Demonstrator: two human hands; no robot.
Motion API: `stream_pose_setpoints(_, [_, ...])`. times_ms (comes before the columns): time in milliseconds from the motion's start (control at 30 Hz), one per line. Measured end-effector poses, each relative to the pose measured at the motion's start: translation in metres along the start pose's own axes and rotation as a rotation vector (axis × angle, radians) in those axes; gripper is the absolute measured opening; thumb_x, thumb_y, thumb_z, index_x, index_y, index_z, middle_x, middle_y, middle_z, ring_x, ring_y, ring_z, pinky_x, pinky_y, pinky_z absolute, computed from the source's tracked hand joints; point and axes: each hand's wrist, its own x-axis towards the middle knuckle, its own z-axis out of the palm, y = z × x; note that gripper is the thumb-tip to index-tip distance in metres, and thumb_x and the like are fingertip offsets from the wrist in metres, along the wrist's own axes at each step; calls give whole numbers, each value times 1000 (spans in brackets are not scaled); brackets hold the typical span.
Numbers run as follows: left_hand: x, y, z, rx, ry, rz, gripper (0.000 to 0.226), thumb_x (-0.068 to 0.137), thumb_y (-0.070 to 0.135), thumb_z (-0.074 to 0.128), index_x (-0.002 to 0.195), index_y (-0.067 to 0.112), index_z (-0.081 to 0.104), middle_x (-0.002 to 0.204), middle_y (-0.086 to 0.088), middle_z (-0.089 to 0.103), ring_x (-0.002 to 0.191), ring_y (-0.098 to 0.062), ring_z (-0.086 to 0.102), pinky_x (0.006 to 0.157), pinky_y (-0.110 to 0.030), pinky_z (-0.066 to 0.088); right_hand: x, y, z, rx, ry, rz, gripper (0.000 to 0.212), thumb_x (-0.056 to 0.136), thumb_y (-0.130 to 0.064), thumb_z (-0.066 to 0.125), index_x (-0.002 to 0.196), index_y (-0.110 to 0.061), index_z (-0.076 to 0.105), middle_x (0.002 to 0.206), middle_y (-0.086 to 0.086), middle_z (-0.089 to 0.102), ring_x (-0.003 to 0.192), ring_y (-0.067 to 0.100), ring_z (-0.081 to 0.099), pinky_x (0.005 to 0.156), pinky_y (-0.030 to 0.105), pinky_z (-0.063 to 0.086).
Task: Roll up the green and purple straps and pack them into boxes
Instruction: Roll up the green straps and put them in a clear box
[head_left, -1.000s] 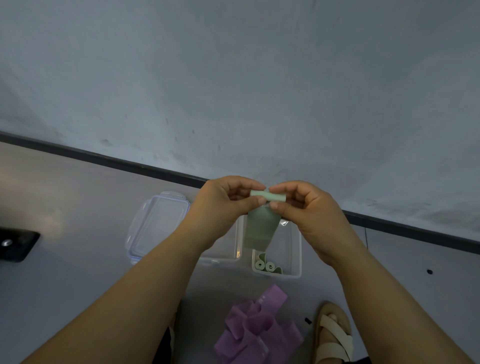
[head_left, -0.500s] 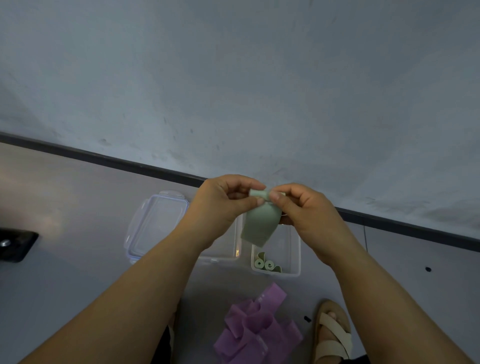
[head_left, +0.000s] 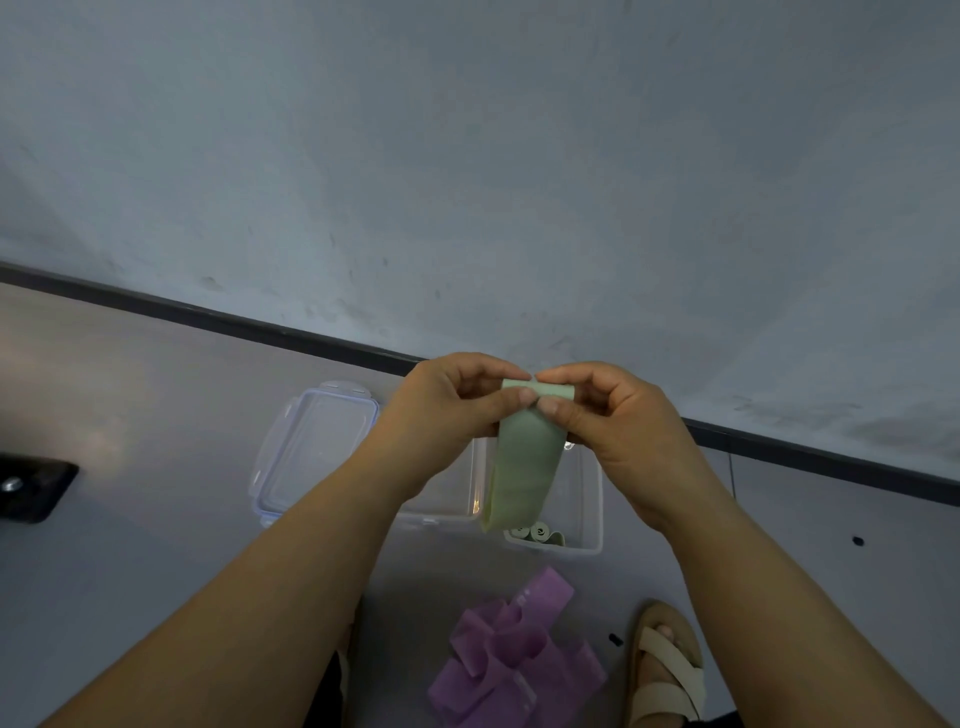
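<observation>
**Both hands pinch top of green strap, rest hangs down**

L & R hands meet at chest height, thumbs nearly touching. Left hand (head_left: 447, 400): thumb and forefinger pinch the left part of the green strap (head_left: 524, 467) at its top edge, other fingers curled. Right hand (head_left: 613, 421): thumb in front, fingers curled behind, pinching the right part of that edge. The top edge is turned over into a short fold or first roll that runs side to side between the fingertips; can't tell how many turns.

Below the fold the strap hangs flat, its broad face to the camera. Long axis is approx. vertical, leaning slightly to lower left, with the free end pointing down.

The free end hangs in front of the near left corner of a clear box (head_left: 587, 493) on the floor (head_left: 130, 415). In that box, at the near wall, are rolled green straps (head_left: 535, 532), lying with spiral ends toward the camera. A second clear box (head_left: 457, 499) sits just left of it, partly hidden by the left forearm. Left of that lies a clear lid (head_left: 311, 452), flat.

Nearer the person is a loose heap of purple straps (head_left: 514, 660), unrolled. A sandal (head_left: 667, 670) is to its right. A black object (head_left: 31, 486) sits at far left, cut off by the frame. A dark skirting (head_left: 831, 462) joins the floor to the wall (head_left: 467, 156).
</observation>
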Motion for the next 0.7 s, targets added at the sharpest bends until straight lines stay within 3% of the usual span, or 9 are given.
stream_pose_setpoints(200, [0,1,-1,-10,2,34,17,78,-1,68,90,11,68,76,3,71,71,-5,67,70,-18,56,-2,-3,-2,-9,-17,0,23,78,-6,68,87,-26,67,88,-9,70,83,3,66,72,15,52])
stream_pose_setpoints(367, [2,0,-6,-68,-31,22,21,76,-4,68,90,11,66,86,-5,71,78,-11,67,75,-20,56,-2,-8,-5,2,-74,94,15,79,-25,62,94,-24,66,88,-5,70,82,6,68,69,17,54])
stream_pose_setpoints(567, [3,-1,-5,-78,-19,11,22,75,-5,69,89,12,66,84,-3,71,78,-11,67,73,-21,56,-2,-7,-3,2,-49,101,13,84,-16,62,96,-16,67,89,4,71,78,10,69,66,19,55])
stream_pose_setpoints(700, [3,-1,-4,-115,-26,-38,21,75,3,70,93,11,66,90,-7,73,82,-16,69,79,-31,56,-1,-6,-3,66,-16,98,14,82,-12,64,95,-15,66,88,3,71,80,12,69,66,21,56])
